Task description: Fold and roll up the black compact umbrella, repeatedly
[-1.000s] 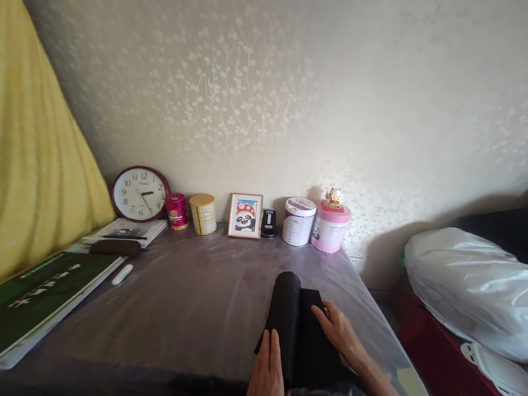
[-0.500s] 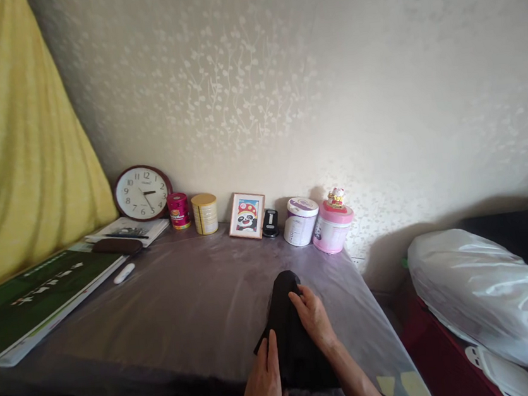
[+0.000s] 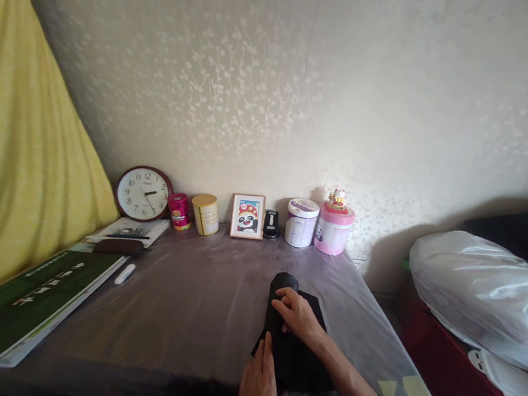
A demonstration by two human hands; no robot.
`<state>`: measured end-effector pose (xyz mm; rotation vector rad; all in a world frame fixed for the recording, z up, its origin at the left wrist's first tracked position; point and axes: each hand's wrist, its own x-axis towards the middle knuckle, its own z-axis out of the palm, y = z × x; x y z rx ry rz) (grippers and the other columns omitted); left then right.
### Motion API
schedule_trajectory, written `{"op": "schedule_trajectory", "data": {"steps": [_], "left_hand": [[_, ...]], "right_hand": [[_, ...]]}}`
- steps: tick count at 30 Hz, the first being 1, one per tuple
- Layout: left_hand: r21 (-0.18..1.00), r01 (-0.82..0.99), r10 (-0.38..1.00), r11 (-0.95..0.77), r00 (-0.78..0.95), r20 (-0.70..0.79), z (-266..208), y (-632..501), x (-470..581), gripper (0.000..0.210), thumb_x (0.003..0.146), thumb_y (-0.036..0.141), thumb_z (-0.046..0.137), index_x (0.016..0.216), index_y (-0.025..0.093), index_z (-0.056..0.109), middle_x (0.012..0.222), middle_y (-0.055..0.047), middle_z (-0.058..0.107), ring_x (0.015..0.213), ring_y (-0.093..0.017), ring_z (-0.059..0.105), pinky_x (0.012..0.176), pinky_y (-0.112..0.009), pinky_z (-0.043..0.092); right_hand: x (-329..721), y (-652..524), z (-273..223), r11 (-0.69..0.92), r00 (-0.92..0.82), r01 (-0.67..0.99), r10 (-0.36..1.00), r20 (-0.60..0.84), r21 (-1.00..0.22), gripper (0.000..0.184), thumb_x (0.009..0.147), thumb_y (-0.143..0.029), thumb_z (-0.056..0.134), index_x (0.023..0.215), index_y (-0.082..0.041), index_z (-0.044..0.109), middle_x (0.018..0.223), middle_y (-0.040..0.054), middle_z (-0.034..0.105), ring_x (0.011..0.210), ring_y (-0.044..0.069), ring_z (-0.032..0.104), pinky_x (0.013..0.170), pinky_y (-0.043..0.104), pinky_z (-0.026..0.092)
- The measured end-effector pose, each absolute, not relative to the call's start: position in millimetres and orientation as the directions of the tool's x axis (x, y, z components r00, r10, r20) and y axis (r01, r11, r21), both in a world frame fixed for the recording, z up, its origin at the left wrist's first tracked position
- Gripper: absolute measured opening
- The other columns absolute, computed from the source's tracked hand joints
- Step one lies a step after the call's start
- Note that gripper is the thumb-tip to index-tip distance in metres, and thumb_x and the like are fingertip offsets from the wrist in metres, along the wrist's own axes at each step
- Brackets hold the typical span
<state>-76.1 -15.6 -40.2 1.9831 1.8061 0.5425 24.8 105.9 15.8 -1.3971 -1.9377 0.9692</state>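
Observation:
What looks like a black folding umbrella (image 3: 296, 366), its fabric loose, lies on the near right part of the grey-covered table. Its rounded end points away from me, and a straight-edged flap spreads out on the right. Along its left side rests my left hand (image 3: 259, 383), fingers straight and together, thumb at the near side, holding the umbrella between them. My right hand (image 3: 299, 315) is over the upper part, fingers curled and pinched on the black fabric. The fingertips of that hand are partly hidden.
Along the wall stand a clock (image 3: 144, 193), a pink can (image 3: 179, 212), a yellow can (image 3: 206, 215), a panda picture (image 3: 248, 216), a white tub (image 3: 301, 224) and a pink tub (image 3: 333, 231). A green board (image 3: 42, 299) lies left; a white bag (image 3: 490, 299) sits right, beyond the table edge.
My right hand has moved left from the umbrella's right edge to over its middle, fingers now curled. A black flap now shows spread out to the right. My left hand has barely moved.

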Motion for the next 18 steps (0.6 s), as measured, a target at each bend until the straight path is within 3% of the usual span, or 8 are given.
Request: {"op": "schedule_trajectory", "data": {"steps": [3, 6, 9, 13, 16, 18], "left_hand": [[0.526, 0.848, 0.998, -0.063, 0.068, 0.01, -46.5, -16.2, -79.9, 0.069, 0.068, 0.018, 0.044, 0.133, -0.003, 0.029, 0.138, -0.022, 0.038, 0.128, -0.027, 0.037, 0.106, -0.038, 0.033], [0.56, 0.825, 0.997, -0.074, 0.05, 0.058, -42.3, -20.0, -82.8, 0.082, 0.071, 0.019, 0.044, 0.138, -0.003, 0.003, 0.142, -0.024, 0.031, 0.13, -0.027, 0.034, 0.104, -0.04, 0.035], [0.573, 0.814, 0.989, -0.097, 0.011, 0.151, -30.2, -23.0, -82.9, 0.092, 0.073, 0.024, 0.047, 0.138, 0.009, -0.016, 0.148, -0.021, 0.016, 0.133, -0.027, 0.029, 0.102, -0.043, 0.037], [0.467, 0.881, 0.946, -0.078, -0.082, 0.313, -26.4, -21.0, -78.2, 0.086, 0.074, 0.029, 0.052, 0.141, 0.025, -0.001, 0.151, -0.013, -0.002, 0.134, -0.033, 0.023, 0.102, -0.051, 0.035], [0.376, 0.904, 0.926, -0.203, 0.052, 0.374, -41.5, -17.0, -72.3, 0.086, 0.075, 0.03, 0.051, 0.141, 0.021, -0.004, 0.148, -0.016, 0.019, 0.132, -0.032, 0.029, 0.1, -0.051, 0.038], [0.374, 0.904, 0.921, -0.206, 0.049, 0.387, -53.7, -15.3, -67.7, 0.084, 0.075, 0.022, 0.048, 0.141, 0.019, -0.005, 0.148, -0.018, 0.021, 0.13, -0.031, 0.034, 0.097, -0.046, 0.043]], "right_hand": [[22.5, 98.7, 23.2, 0.263, -0.381, 0.548, 0.924, 0.043, -0.794, 0.016, 0.082, -0.027, 0.044, 0.09, -0.019, 0.055, 0.059, -0.0054, 0.064, 0.038, 0.007, 0.051, 0.048, 0.019, 0.039], [21.1, 91.0, 29.8, 0.339, -0.425, 0.568, 0.901, 0.085, -0.75, 0.013, 0.083, -0.025, 0.044, 0.081, -0.02, 0.056, 0.064, -0.0044, 0.068, 0.045, 0.008, 0.055, 0.053, 0.019, 0.04], [20.4, 86.7, 31.7, 0.397, -0.45, 0.591, 0.885, 0.122, -0.702, 0.014, 0.084, -0.023, 0.045, 0.079, -0.021, 0.058, 0.066, -0.0037, 0.07, 0.059, 0.011, 0.061, 0.06, 0.02, 0.04], [20.5, 86.0, 29.2, 0.434, -0.451, 0.631, 0.88, 0.151, -0.643, 0.015, 0.084, -0.025, 0.047, 0.079, -0.021, 0.06, 0.07, -0.0018, 0.07, 0.068, 0.014, 0.064, 0.061, 0.022, 0.039], [21.5, 85.1, 27.8, 0.448, -0.476, 0.605, 0.866, 0.152, -0.658, 0.016, 0.086, -0.025, 0.045, 0.082, -0.021, 0.06, 0.071, -0.0021, 0.07, 0.068, 0.013, 0.064, 0.062, 0.021, 0.04], [23.0, 82.8, 27.6, 0.459, -0.5, 0.568, 0.852, 0.157, -0.684, 0.017, 0.087, -0.024, 0.043, 0.085, -0.022, 0.06, 0.072, -0.003, 0.07, 0.068, 0.012, 0.064, 0.063, 0.021, 0.041]]}}
